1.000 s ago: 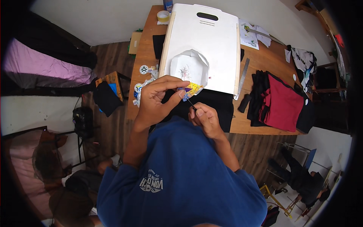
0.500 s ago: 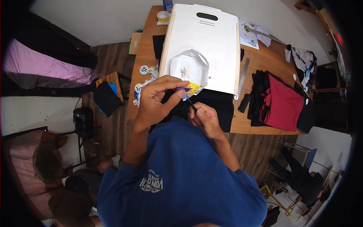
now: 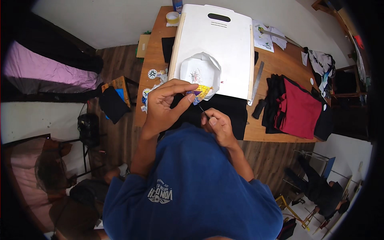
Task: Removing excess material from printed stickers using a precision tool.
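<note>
Between the thumb and fingers of my left hand (image 3: 168,105) is a small patterned patch (image 3: 205,92) in yellow, purple and blue. It is held up in front of a white paper tray (image 3: 184,76) with thin coloured scraps inside. My right hand (image 3: 219,125) is closed around a slim, dark tool (image 3: 205,112) with a thin tip. That tip points up at the patch's lower edge; I cannot tell whether it touches. The tool's exact kind is too small to make out. Black cloth (image 3: 230,114) lies beneath the hands.
Under the tray is a large white board (image 3: 236,52) on a wooden table (image 3: 256,130). A metal ruler (image 3: 257,80) and folded black and red cloth (image 3: 302,110) are on the right. Round stickers (image 3: 152,73) and a tape roll (image 3: 172,17) lie left. Other people (image 3: 324,196) are lower down.
The patch has tilted slightly in my left hand. My right hand and the tool have shifted a little to the right and turned.
</note>
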The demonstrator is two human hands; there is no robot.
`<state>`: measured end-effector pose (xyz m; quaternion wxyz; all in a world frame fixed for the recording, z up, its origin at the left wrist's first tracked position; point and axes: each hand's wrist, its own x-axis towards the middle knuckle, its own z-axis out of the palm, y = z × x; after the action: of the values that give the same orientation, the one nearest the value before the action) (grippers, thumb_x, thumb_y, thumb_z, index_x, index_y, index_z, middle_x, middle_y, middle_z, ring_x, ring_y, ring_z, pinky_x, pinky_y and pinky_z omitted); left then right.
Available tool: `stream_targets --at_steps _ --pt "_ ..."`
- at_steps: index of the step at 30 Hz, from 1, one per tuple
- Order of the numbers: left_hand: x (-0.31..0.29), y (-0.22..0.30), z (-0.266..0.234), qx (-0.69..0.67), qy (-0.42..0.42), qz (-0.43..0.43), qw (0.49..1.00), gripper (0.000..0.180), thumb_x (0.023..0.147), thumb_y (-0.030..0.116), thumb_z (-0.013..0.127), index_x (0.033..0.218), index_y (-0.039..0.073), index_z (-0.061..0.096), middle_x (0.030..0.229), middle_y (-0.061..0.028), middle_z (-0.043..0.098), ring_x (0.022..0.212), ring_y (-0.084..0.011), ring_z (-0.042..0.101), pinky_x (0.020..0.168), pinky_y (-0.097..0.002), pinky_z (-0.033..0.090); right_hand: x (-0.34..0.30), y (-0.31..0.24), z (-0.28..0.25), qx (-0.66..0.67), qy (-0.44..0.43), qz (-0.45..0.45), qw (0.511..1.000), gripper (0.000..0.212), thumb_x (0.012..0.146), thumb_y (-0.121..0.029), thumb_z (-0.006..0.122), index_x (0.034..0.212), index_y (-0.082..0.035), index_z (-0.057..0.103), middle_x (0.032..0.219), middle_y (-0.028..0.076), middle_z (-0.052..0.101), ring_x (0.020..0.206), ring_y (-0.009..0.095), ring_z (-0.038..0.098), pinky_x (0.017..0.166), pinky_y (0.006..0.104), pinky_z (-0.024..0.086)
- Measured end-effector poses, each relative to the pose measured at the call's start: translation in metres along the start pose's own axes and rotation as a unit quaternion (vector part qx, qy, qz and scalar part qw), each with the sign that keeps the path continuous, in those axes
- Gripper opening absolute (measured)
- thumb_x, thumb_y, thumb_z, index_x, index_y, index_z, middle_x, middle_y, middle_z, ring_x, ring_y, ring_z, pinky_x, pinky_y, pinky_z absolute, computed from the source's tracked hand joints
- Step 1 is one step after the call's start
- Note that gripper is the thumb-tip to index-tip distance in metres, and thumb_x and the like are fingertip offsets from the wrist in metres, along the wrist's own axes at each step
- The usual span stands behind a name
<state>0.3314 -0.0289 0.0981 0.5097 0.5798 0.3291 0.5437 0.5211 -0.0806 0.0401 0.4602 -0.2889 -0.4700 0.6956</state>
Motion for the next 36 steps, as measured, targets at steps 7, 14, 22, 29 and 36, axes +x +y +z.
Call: stream_targets --at_steps 7,14,22,29,36 --pt "0.002 -0.009 0.013 -0.028 0.096 0.032 0.994 0.024 0.08 -0.011 0.066 0.104 -0.01 0.064 0.1 -0.0154 0.061 0.092 -0.0167 0.065 0.082 -0.025 0.054 -0.001 -0.007 0.006 -0.301 0.097 -0.115 0.942 0.023 0.09 -0.011 0.06 0.107 0.005 0.056 0.076 0.005 0.057 0.06 0.009 0.049 0.058 0.0232 0.042" --pt "0.002 -0.014 0.021 -0.031 0.127 0.056 0.99 0.019 0.08 -0.013 0.065 0.099 -0.009 0.063 0.101 -0.0145 0.06 0.091 -0.0172 0.066 0.083 -0.025 0.055 0.011 -0.016 0.011 -0.357 0.149 -0.182 0.904 0.028 0.083 -0.004 0.067 0.106 0.007 0.056 0.075 0.008 0.057 0.053 0.011 0.047 0.049 0.0244 0.039" --pt "0.003 -0.015 0.021 -0.028 0.134 0.057 0.989 0.019 0.08 -0.014 0.065 0.098 -0.009 0.063 0.101 -0.0141 0.06 0.09 -0.0172 0.066 0.083 -0.0251 0.055 0.014 -0.019 0.011 -0.357 0.151 -0.178 0.904 0.028 0.082 -0.004 0.069 0.105 0.008 0.056 0.075 0.009 0.059 0.053 0.011 0.047 0.048 0.0246 0.039" --pt "0.004 -0.015 0.02 -0.029 0.129 0.058 0.989 0.019 0.08 -0.014 0.066 0.098 -0.009 0.063 0.099 -0.0136 0.061 0.09 -0.0168 0.066 0.083 -0.0246 0.055 0.015 -0.018 0.011 -0.35 0.154 -0.173 0.908 0.029 0.082 -0.004 0.069 0.105 0.008 0.057 0.075 0.009 0.059 0.053 0.011 0.047 0.049 0.0246 0.039" --pt "0.003 -0.018 0.021 -0.039 0.14 0.051 0.988 0.02 0.08 -0.013 0.066 0.099 -0.009 0.063 0.099 -0.0138 0.061 0.09 -0.0161 0.066 0.084 -0.0243 0.054 0.016 -0.018 0.01 -0.357 0.153 -0.176 0.904 0.029 0.083 -0.004 0.069 0.106 0.008 0.056 0.074 0.008 0.058 0.053 0.01 0.045 0.048 0.0238 0.038"
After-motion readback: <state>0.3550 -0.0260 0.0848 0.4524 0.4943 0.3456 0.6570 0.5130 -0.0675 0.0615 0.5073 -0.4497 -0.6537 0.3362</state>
